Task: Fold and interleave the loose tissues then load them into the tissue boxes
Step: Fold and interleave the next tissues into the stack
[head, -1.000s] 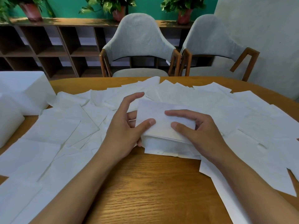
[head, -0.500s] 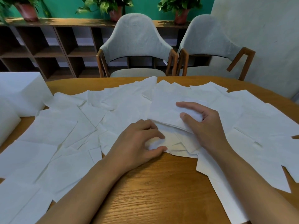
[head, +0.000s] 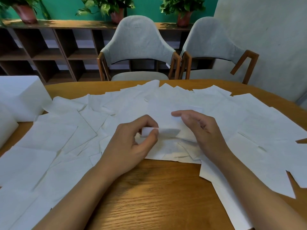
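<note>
Folded tissue (head: 167, 131): one white sheet, doubled over into a narrow strip with a rolled edge at its left end. It is lifted slightly above the table (head: 157, 196), near the middle, between the two hands.

Left hand (head: 132, 145): fingers curled, thumb and forefinger pinching the rolled left end of the folded tissue.

Right hand (head: 204, 130): just beside the strip's right end, fingers loosely extended and pointing left, gripping nothing. The edge of the hand lies at the sheet, but contact cannot be judged.

Creased tissues (head: 174, 151): a few rumpled sheets lying flat directly under the hands, at the near edge of the spread.

Loose tissues (head: 58, 135): many white sheets, unfolded or once creased. They overlap one another across most of the table from left edge to right edge. A bare wood patch shows in front, between the forearms.

White boxes, two: a larger one (head: 21, 97) at the far left corner of the table and a smaller one (head: 6, 128) just in front of it, partly out of view. Neither shows an opening.

Chairs, two: grey upholstered backs with wooden arms, set at the far side of the table, one central (head: 137, 42) and one to the right (head: 211, 40).

Shelf unit (head: 49, 52): dark wood with open compartments, behind the chairs at left.

Potted plants (head: 116, 7): three, standing on top of the shelf unit against a green wall (head: 66, 7).
</note>
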### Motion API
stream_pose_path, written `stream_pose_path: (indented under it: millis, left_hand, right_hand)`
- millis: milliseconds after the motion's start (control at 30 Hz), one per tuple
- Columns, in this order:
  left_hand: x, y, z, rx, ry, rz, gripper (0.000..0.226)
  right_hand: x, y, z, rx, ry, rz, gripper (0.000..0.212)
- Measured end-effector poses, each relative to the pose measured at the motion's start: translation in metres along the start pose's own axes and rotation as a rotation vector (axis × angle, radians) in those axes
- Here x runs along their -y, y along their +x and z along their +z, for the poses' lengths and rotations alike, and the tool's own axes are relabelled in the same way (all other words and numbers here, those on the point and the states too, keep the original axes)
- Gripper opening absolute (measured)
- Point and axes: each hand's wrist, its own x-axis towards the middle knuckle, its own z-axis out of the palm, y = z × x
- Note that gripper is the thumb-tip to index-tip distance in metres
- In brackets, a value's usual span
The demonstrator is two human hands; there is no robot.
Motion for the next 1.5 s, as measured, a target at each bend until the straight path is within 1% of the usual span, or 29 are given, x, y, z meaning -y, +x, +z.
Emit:
stream_pose_path:
  millis: [33, 67, 100, 133, 200, 267, 333, 367, 433, 533, 633, 667, 767, 900, 1100, 1233, 1300, 1367, 1433, 1500]
  left_hand:
    - [-0.001, 0.000, 0.000, -0.034, -0.025, -0.011, 0.009]
    - [-0.001, 0.001, 0.000, -0.062, -0.039, -0.018, 0.008]
    - [0.000, 0.001, -0.001, -0.078, -0.043, -0.022, 0.008]
    - [0.000, 0.002, -0.001, -0.086, -0.041, -0.021, 0.011]
    - [0.000, 0.002, 0.000, -0.096, -0.051, -0.027, 0.016]
    - [-0.001, 0.003, -0.001, -0.096, -0.114, -0.070, 0.024]
    - [-0.002, 0.005, -0.003, -0.057, -0.189, -0.151, 0.034]
    - [-0.002, 0.006, -0.005, -0.028, -0.212, -0.181, 0.034]
    - [0.001, 0.009, -0.009, -0.005, -0.239, -0.196, 0.026]
    - [0.004, 0.009, -0.014, -0.033, -0.180, -0.164, 0.022]
    - [0.003, 0.007, -0.018, 0.003, -0.017, -0.084, 0.020]
    - [0.003, 0.007, -0.019, 0.009, 0.018, -0.060, 0.021]
    - [0.002, 0.008, -0.018, 0.014, 0.047, -0.013, 0.022]
    - [0.003, 0.007, -0.015, 0.008, 0.048, -0.033, 0.026]
    - [0.009, 0.007, -0.015, -0.035, 0.058, -0.039, 0.032]
    - [0.011, 0.008, -0.011, -0.093, 0.102, -0.008, 0.040]
    - [0.011, 0.010, -0.011, -0.107, 0.051, -0.104, 0.048]
    - [0.011, 0.011, -0.012, -0.061, -0.063, -0.215, 0.050]
    - [0.009, 0.011, -0.011, -0.032, -0.172, -0.267, 0.045]
    - [0.008, 0.010, -0.009, -0.064, -0.213, -0.276, 0.045]
  right_hand:
    - [0.003, -0.003, 0.000, 0.035, 0.013, -0.029, 0.039]
    - [0.005, -0.005, 0.001, 0.069, 0.012, -0.048, 0.045]
    - [0.007, -0.007, 0.003, 0.094, 0.001, -0.058, 0.043]
    - [0.008, -0.009, 0.005, 0.099, -0.019, -0.055, 0.037]
    - [0.009, -0.010, 0.010, 0.050, -0.053, -0.029, 0.021]
    - [0.010, -0.009, 0.011, -0.007, -0.025, -0.007, 0.015]
    - [0.010, -0.007, 0.008, -0.075, 0.035, 0.032, 0.017]
    - [0.010, -0.006, 0.005, -0.108, 0.067, 0.049, 0.019]
    - [0.008, -0.004, 0.000, -0.137, 0.108, 0.072, 0.022]
    - [0.012, -0.004, 0.001, -0.065, 0.131, 0.117, 0.033]
    - [0.016, -0.007, 0.006, 0.075, 0.111, 0.125, 0.032]
    - [0.015, -0.008, 0.008, 0.110, 0.095, 0.130, 0.035]
    - [0.011, -0.013, 0.015, 0.165, 0.004, 0.140, 0.054]
    - [0.013, -0.016, 0.023, 0.229, 0.001, 0.112, 0.052]
    - [0.010, -0.013, 0.025, 0.194, -0.002, 0.047, 0.064]
    - [0.013, -0.013, 0.023, 0.128, 0.069, 0.007, 0.067]
    - [0.014, -0.012, 0.019, 0.083, 0.080, -0.004, 0.068]
    - [0.015, -0.009, 0.015, 0.038, 0.082, -0.015, 0.068]
    - [0.014, -0.006, 0.014, 0.003, 0.090, -0.017, 0.067]
    - [0.015, -0.005, 0.012, 0.004, 0.119, -0.012, 0.068]
